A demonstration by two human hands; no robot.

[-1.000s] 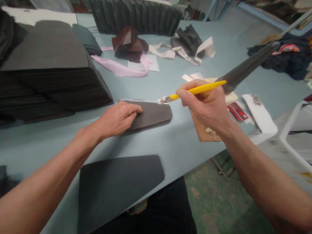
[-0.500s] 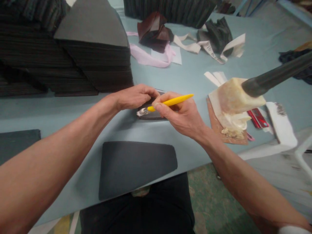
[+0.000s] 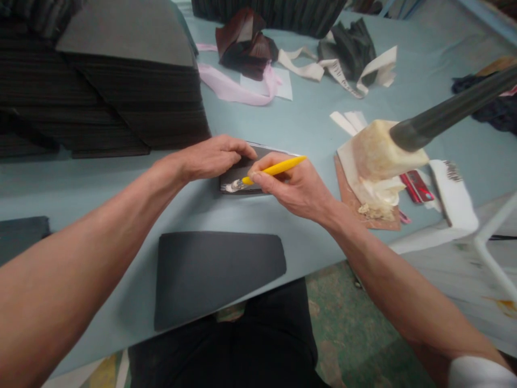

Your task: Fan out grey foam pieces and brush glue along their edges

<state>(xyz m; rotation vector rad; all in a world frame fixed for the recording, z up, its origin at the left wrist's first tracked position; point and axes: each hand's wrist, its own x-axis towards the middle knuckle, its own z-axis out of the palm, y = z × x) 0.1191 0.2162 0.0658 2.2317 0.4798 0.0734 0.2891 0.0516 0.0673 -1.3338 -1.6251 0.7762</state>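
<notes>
My right hand point(image 3: 305, 188) grips a yellow-handled brush point(image 3: 286, 165) like a pen. Its bristles, coated in a whitish paste, touch the near left edge of a small dark panel point(image 3: 232, 175), which seems to lie on a thin stack of similar pieces. Resting on that panel's far left side is my left hand point(image 3: 210, 156), fingers extended and holding nothing. Part of the panel is hidden beneath both hands. Closer to me, a larger dark panel point(image 3: 220, 275) lies flat at the table's front edge.
Tall stacks of dark panels point(image 3: 141, 102) stand at the left. A paste-smeared container point(image 3: 374, 148) with a thick dark handle point(image 3: 452, 113) sits on a brown board point(image 3: 347, 199) at right. Pink and white strips and crumpled dark material point(image 3: 246, 43) lie at the back.
The view has shifted slightly, moving the scene left and up. The brush tip now lies along the panel's near edge, and my left hand has drawn back a little, uncovering more of the panel.
</notes>
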